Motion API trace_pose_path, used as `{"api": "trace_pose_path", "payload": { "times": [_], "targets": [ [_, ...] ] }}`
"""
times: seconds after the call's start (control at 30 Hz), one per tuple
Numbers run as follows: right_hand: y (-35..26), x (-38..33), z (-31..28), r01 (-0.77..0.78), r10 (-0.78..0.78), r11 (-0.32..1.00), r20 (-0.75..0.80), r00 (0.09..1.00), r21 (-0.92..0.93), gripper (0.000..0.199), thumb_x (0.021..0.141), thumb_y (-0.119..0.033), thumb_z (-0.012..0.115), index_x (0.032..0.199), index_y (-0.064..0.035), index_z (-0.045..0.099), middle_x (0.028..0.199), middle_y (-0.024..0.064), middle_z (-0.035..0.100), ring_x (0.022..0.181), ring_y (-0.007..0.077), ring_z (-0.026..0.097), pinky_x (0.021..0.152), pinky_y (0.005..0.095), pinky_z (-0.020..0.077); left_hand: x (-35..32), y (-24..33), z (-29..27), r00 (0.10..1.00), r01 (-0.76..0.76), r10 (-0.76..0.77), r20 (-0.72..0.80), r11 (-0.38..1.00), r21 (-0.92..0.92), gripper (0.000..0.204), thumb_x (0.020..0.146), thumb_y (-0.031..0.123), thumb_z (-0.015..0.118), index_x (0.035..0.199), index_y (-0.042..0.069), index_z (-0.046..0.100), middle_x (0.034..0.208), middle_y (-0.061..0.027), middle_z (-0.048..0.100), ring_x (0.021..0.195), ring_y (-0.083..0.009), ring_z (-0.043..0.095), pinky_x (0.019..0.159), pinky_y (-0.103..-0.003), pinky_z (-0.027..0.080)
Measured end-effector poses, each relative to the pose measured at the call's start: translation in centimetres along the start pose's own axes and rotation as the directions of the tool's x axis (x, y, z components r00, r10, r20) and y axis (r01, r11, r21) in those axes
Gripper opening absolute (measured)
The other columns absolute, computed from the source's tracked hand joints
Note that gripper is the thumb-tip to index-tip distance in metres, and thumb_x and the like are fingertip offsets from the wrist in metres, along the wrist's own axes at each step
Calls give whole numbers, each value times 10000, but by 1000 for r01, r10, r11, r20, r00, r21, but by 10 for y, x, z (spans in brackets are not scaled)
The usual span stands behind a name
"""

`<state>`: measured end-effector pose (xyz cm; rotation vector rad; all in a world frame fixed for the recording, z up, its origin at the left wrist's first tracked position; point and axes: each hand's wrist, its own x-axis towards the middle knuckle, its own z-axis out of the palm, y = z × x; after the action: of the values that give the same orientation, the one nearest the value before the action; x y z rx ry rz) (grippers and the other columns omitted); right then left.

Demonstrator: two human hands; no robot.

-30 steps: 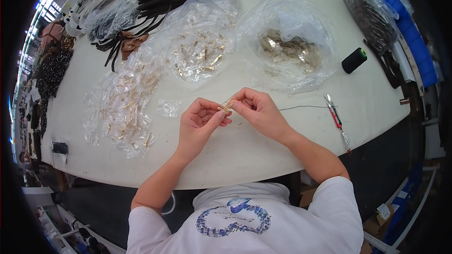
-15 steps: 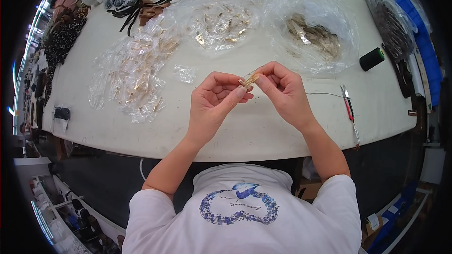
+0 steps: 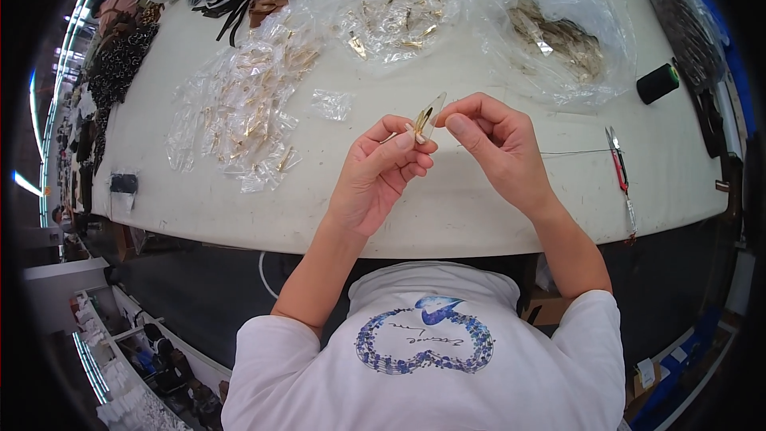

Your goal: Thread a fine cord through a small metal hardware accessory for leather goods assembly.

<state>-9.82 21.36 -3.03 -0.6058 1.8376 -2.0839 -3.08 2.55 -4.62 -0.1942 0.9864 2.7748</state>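
Note:
My left hand (image 3: 381, 168) pinches a gold hair clip (image 3: 422, 121) between thumb and fingertips, above the near middle of the table. A clear, pointed triangular piece (image 3: 436, 109) stands up from the clip, tilted to the right. Just to the right, my right hand (image 3: 499, 148) has its thumb and forefinger closed together close to the clear piece; whatever may be between them is too small to make out. A dark thread (image 3: 570, 152) stretches over the table from beside my right hand toward the red-handled scissors (image 3: 618, 166).
Small clear packets with gold pieces (image 3: 259, 104) are heaped at left, and one flat packet (image 3: 331, 104) lies apart. Two open plastic bags, one of gold clips (image 3: 399, 20), another of brownish pieces (image 3: 562, 40), stand behind. A black thread spool (image 3: 657, 84) lies at right.
My right hand has drawn off the clip to the right. The clip now points up in my left hand with its clear piece in sight. The whole view has shifted slightly.

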Motion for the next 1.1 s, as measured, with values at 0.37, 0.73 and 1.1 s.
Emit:
{"api": "trace_pose_path", "payload": {
  "times": [0.37,0.73,1.1],
  "targets": [
    [-2,-2,-5,-27,27,997,-2,1000,-74,121,962,-122,651,999,-20,703,598,-103,336,566,12,277,518,225,228,-1,-3,16,946,-282,322,18,799,531,145,935,-6,653,1063,-22,585,1004,-150,708,898,-196,718,798,-290,582],
    [-7,-6,-11,-54,51,996,-50,997,-69,121,935,-104,656,1003,-27,722,589,-103,309,559,4,267,518,221,230,3,-9,23,943,-303,328,48,793,528,173,929,-13,652,1084,-43,581,1022,-194,707,904,-249,729,799,-349,608],
    [-1,-5,-8,-40,37,996,-39,999,-79,150,953,-105,655,1052,-11,718,600,-96,404,568,-1,307,526,212,262,1,-7,23,939,-317,338,65,779,540,195,937,-50,634,1119,-58,564,1072,-174,686,972,-237,716,866,-326,601]
  ]
}}
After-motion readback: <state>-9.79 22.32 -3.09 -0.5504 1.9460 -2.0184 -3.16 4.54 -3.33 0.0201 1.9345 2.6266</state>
